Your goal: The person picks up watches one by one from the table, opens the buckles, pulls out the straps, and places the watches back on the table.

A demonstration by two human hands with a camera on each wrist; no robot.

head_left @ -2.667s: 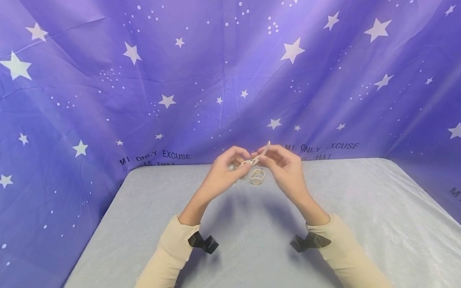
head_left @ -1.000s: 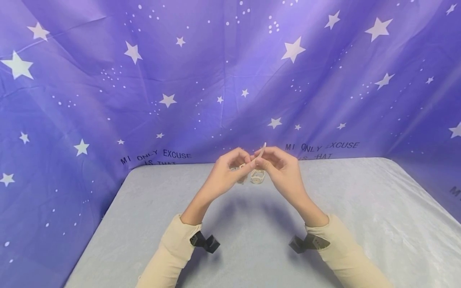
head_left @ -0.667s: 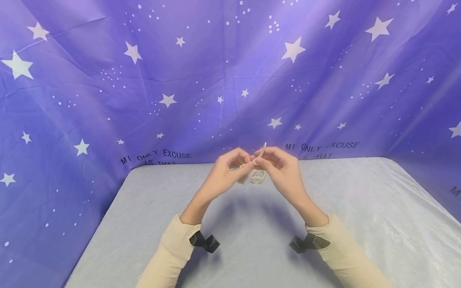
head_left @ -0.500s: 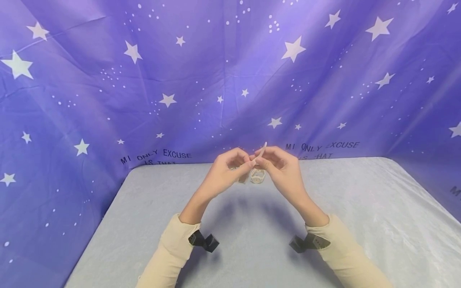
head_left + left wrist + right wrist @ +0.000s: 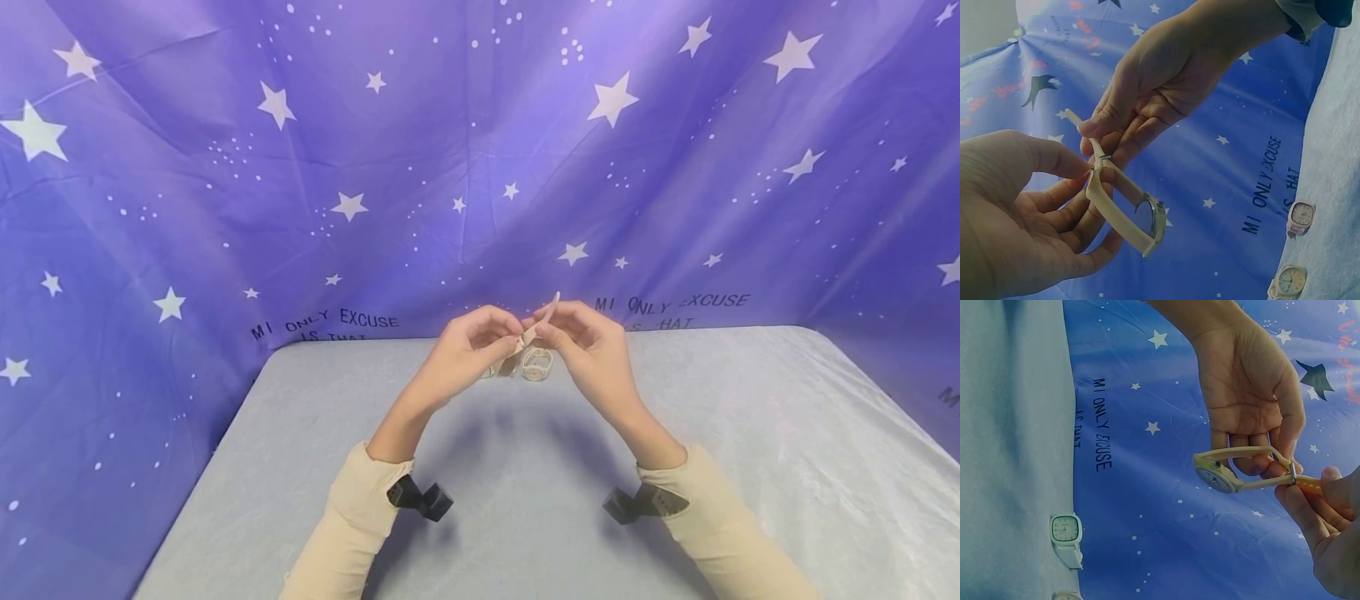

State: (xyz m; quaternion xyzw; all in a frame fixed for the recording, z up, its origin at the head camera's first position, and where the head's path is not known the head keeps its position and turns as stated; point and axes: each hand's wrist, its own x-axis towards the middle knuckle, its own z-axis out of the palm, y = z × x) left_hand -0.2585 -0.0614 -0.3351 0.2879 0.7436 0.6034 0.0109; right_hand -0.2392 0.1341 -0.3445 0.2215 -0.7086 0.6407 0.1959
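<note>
A cream wristwatch [image 5: 1116, 219] hangs in the air between both hands, its strap closed into a loop through a metal buckle [image 5: 1292, 474]. With thumb and fingertips, my left hand [image 5: 465, 354] pinches the strap close to the buckle. The strap's free end [image 5: 551, 310] sticks up from my right hand [image 5: 592, 350], which grips it between thumb and fingers. In the right wrist view the round watch face [image 5: 1215, 480] points down and away from the hands.
Behind the hands, a square-faced watch [image 5: 1302, 214] and a round-faced watch [image 5: 1291, 280] rest on the grey cloth-covered table [image 5: 495, 517]. A purple star-printed curtain [image 5: 420, 150] hangs right behind the table's far edge.
My left thumb has drawn back slightly to the left, uncovering the strap near the buckle. The strap's free end has shifted a little up and right with my right hand.
</note>
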